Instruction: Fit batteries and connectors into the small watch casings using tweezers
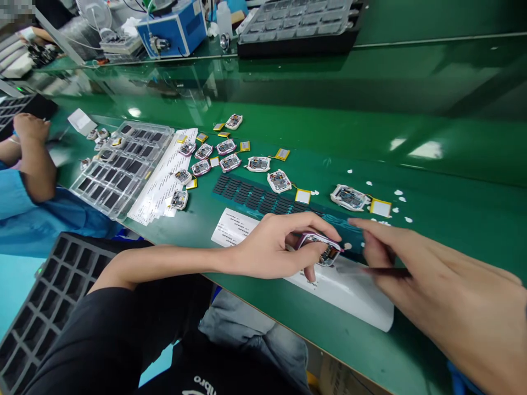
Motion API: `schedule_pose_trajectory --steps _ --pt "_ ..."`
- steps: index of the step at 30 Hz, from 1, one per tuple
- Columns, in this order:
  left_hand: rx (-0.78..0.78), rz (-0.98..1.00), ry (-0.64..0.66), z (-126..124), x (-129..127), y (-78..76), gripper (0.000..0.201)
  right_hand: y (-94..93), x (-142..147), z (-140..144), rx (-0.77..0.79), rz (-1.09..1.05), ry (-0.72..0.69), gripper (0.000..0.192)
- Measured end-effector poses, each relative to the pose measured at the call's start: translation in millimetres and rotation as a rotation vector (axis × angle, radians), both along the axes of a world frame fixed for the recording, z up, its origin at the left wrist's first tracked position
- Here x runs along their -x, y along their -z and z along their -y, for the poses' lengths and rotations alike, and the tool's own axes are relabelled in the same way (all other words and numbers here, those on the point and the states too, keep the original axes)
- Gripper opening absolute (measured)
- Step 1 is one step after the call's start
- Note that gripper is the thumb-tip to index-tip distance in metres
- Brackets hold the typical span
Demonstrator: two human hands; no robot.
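Clock centred on held device. Clear tray (153, 156) between nine and ten, compartments apparently keeping pieces apart. Open circuit units (229, 162) at ten, batteries (282, 154) splayed beside them, perhaps sparing leads. Strip of black pads (249, 195) at ten, presumably for easy reach. Left hand (284, 247) narrowed round open device (329, 253), innards exposed, likely for access, over white sheet (362, 302). Right hand (424, 280) at three, seemingly pinching slim tool (385, 271); blurred, type unclear.
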State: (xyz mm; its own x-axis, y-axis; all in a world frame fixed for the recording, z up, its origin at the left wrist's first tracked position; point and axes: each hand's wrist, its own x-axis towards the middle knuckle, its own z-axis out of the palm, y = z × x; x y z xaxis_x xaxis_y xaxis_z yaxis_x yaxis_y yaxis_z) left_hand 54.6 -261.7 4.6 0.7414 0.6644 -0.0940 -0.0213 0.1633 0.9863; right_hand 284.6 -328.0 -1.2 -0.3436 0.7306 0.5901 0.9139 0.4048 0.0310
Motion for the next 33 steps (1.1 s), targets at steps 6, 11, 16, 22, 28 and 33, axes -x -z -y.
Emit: schedule_pose_trajectory --steps 6,11,16,22,28,33 --pt "0.03 0.006 -0.023 -2.5 -0.3 -1.9 0.017 -9.8 7.2 -2.5 -0.002 -0.002 0.114 0.042" --pt "0.035 0.022 -0.016 -2.8 -0.1 -1.6 0.019 -0.4 2.7 11.4 0.081 0.026 -0.071 0.061" --pt "0.031 0.028 -0.017 -2.0 -0.4 -0.5 0.021 5.5 -5.7 17.2 0.08 0.028 -0.073 0.062" --pt "0.019 0.005 -0.036 -0.7 -2.5 -0.9 0.019 4.5 0.6 23.8 0.07 0.085 -0.115 0.07" --pt "-0.123 -0.059 -0.061 4.3 -4.2 -2.6 0.018 -5.2 6.2 24.5 0.068 0.205 -0.154 0.065" --pt "-0.156 -0.06 -0.047 8.0 -3.6 -1.5 0.018 -0.7 -2.4 29.0 0.14 0.236 -0.207 0.063"
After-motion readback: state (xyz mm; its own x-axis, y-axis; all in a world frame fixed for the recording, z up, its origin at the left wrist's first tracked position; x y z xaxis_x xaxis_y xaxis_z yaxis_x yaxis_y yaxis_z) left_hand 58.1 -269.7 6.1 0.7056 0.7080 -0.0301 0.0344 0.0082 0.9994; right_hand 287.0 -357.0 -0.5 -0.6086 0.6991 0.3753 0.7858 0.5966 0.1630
